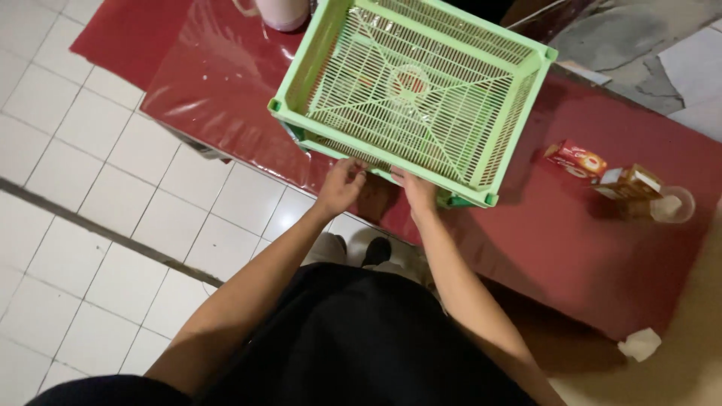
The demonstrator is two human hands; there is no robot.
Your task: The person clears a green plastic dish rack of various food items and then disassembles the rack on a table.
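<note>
I see a green basket [412, 89] on the dark red worktop [587, 240]. My left hand [341, 186] and right hand [418, 192] both curl their fingers onto the basket's near rim. Right of the basket lie a red carton [577, 160] and a brown-and-white carton [630, 183], then a clear cup [673, 204]. A pink jug [282, 13] stands beyond the basket. White floor tiles [90, 150] spread left.
</note>
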